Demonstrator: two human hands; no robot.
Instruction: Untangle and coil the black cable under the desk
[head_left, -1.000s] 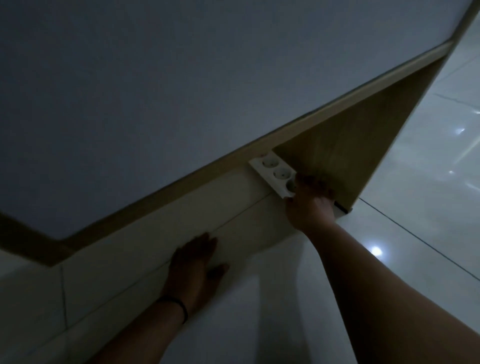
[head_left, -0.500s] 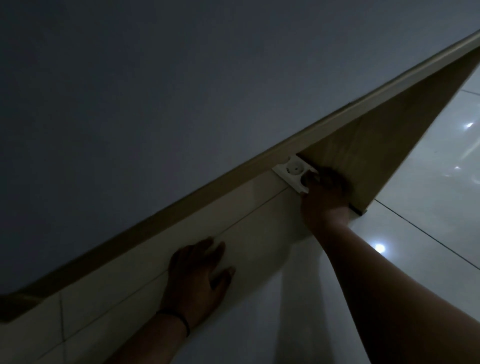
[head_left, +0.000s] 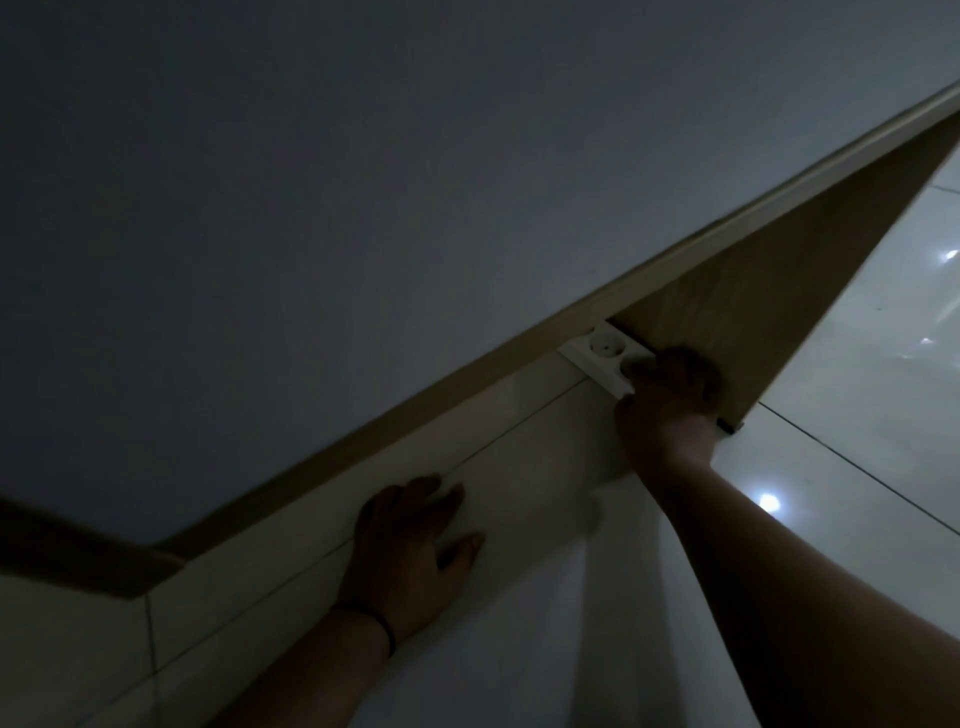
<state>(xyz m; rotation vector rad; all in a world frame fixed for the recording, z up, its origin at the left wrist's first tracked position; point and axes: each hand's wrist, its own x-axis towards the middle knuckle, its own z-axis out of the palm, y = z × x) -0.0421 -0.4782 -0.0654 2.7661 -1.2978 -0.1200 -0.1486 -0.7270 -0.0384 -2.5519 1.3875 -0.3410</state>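
Since a moment ago the view has swung and both hands have barely shifted: the left hand (head_left: 410, 545) stays flat on the tiled floor (head_left: 857, 415), fingers (head_left: 441, 493) spread and straight, one dark band (head_left: 382, 626) round its wrist. Moving right, one white power strip (head_left: 605, 361) lies against the wall (head_left: 363, 182); two sockets show, the rest is covered. Now the right hand (head_left: 667, 400) sits over that strip's end, fingers curled onto it, though in this gloom I cannot tell whether they pinch anything. One wooden table panel (head_left: 769, 312) stands just beside it, top cut off. Black cable: not visible anywhere, possibly hidden behind hand or panel.
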